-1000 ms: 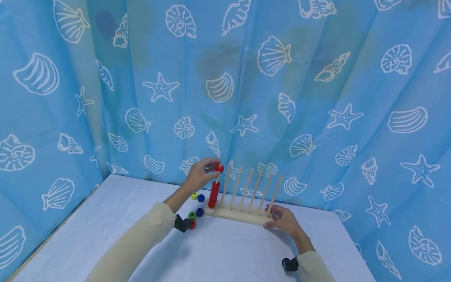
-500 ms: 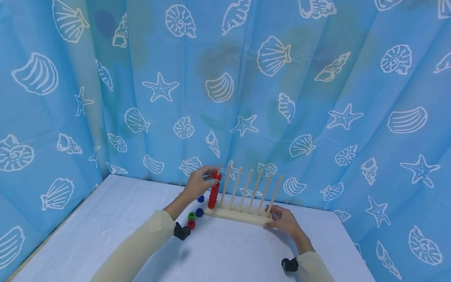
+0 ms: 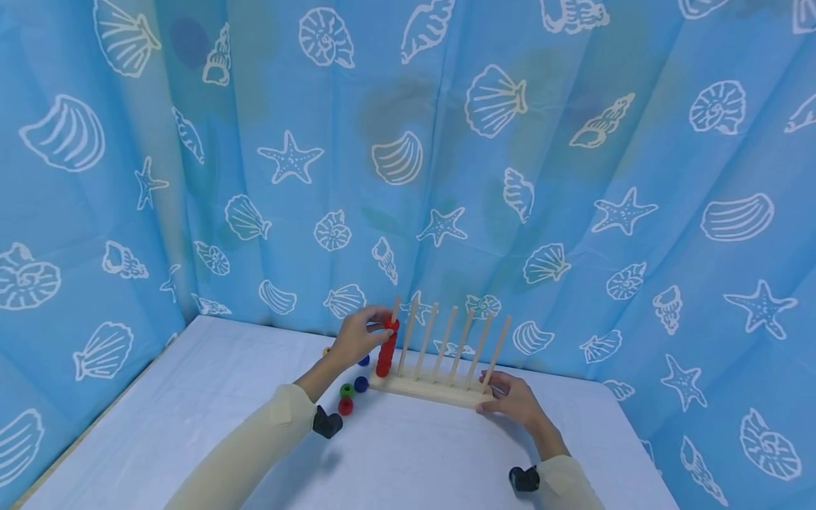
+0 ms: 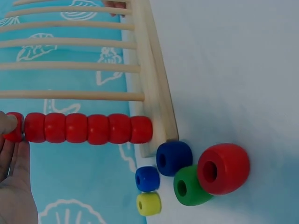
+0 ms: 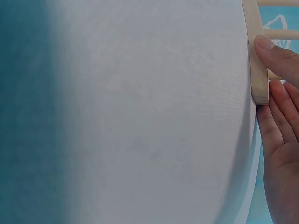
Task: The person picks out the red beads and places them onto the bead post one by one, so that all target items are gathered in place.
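A wooden peg rack (image 3: 433, 391) with several upright pegs stands on the table. Red beads (image 4: 98, 129) are stacked on its leftmost peg. My left hand (image 3: 355, 340) pinches one more red bead (image 4: 15, 127) between thumb and fingers; the peg runs through it, and it sits at the top of the stack with at most a thin gap below. At the other end, my right hand (image 3: 515, 400) holds the rack's base, thumb on the front and fingers behind, as the right wrist view also shows on the wooden base (image 5: 258, 60).
Loose beads lie by the rack's left end: a red bead (image 4: 229, 169), a green bead (image 4: 190, 189), a blue bead (image 4: 180, 155), a second blue bead (image 4: 148, 178) and a yellow bead (image 4: 152, 204). A shell-patterned blue curtain (image 3: 395, 156) hangs behind the white table (image 3: 408, 460).
My left hand has slid the red bead down the leftmost peg, from near its tip to the top of the red stack. My right hand stays on the base.
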`<state>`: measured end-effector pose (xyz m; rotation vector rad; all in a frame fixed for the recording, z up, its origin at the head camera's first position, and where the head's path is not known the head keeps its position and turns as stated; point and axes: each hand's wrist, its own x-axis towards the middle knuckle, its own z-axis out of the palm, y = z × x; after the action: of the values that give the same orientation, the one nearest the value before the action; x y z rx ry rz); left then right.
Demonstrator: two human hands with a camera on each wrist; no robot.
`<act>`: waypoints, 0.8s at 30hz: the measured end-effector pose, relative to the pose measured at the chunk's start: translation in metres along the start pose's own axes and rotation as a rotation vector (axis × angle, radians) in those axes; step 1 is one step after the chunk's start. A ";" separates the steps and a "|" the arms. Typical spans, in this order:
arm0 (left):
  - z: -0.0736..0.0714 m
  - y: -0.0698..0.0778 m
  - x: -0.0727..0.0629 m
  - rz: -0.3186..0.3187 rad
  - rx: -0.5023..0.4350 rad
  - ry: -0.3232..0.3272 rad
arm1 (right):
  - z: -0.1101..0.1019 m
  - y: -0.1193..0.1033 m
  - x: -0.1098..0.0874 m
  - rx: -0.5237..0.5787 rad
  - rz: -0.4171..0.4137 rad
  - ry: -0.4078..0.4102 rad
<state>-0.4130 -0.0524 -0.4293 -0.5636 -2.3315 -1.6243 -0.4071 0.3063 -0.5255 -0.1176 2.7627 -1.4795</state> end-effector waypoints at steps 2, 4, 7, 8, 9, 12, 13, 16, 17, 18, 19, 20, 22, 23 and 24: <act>0.000 -0.001 0.000 0.010 0.013 -0.002 | 0.000 0.000 0.000 -0.004 -0.002 0.004; 0.000 -0.002 0.000 0.014 0.022 -0.004 | 0.000 0.001 0.001 -0.003 -0.004 0.005; 0.000 -0.003 -0.001 0.016 0.019 -0.012 | 0.000 0.000 0.000 -0.001 -0.008 0.003; 0.000 -0.004 -0.001 0.013 0.017 -0.015 | 0.000 0.000 0.000 -0.002 -0.011 0.001; 0.000 -0.005 -0.001 0.012 0.015 -0.016 | 0.000 0.000 0.000 -0.001 -0.012 0.001; -0.001 -0.006 -0.002 0.013 0.015 -0.017 | 0.000 -0.001 -0.001 0.007 -0.013 -0.003; -0.001 -0.007 -0.002 0.015 0.015 -0.016 | 0.000 -0.002 -0.001 0.006 -0.015 -0.003; -0.001 -0.007 -0.003 0.021 0.017 -0.020 | 0.000 -0.002 0.000 0.005 -0.005 0.000; -0.001 -0.007 -0.003 0.026 0.017 -0.022 | 0.000 -0.002 -0.001 0.002 -0.003 0.000; -0.001 -0.008 -0.003 0.028 0.023 -0.023 | 0.000 -0.002 -0.001 -0.002 -0.002 0.001; -0.001 -0.007 -0.004 0.023 0.030 -0.023 | 0.000 -0.003 -0.001 -0.005 -0.003 0.001; -0.002 -0.007 -0.005 0.020 0.037 -0.026 | 0.000 -0.003 -0.001 -0.001 -0.003 0.001; -0.004 -0.008 -0.006 0.020 0.052 -0.029 | 0.000 -0.003 -0.002 -0.009 -0.001 0.001; -0.005 -0.008 -0.007 0.016 0.061 -0.032 | 0.000 -0.003 -0.002 -0.014 0.001 0.003; -0.007 -0.009 -0.009 0.009 0.062 -0.035 | -0.001 -0.003 -0.003 -0.020 0.003 0.005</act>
<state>-0.4090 -0.0631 -0.4381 -0.5930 -2.3911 -1.5441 -0.4039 0.3056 -0.5230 -0.1096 2.7805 -1.4531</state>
